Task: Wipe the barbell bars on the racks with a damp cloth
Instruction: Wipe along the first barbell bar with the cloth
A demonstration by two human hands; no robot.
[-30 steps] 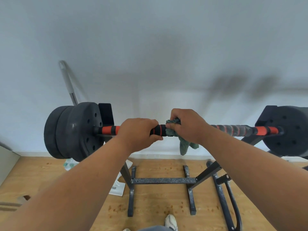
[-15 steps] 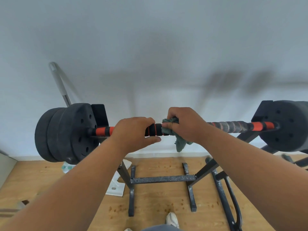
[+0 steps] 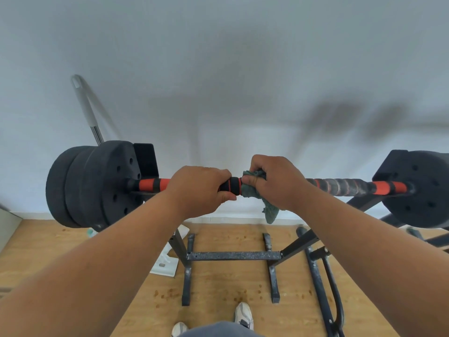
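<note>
Hands on the bar: left hand (image 3: 201, 188) wraps the bar (image 3: 233, 184) bare, steadying it; right hand (image 3: 277, 181) clutches the cloth (image 3: 254, 190) around the bar just beside it, a loose tail hanging below. The bar lies across the rack (image 3: 233, 255), plates (image 3: 97, 186) at each end. Risks, as judged: the cloth may bunch against the left hand, leaving the stretch under that hand unwiped; a hard sideways rub could roll or shift the bar on its supports; the taped wrap (image 3: 340, 187) to the right looks worn and could snag the cloth. Hidden: both palms, the bar beneath them, and the rack cradles; the right plate is cut by the frame edge. Dampness of the cloth cannot be told. Behind, a pole (image 3: 83, 103) leans on the wall.
</note>
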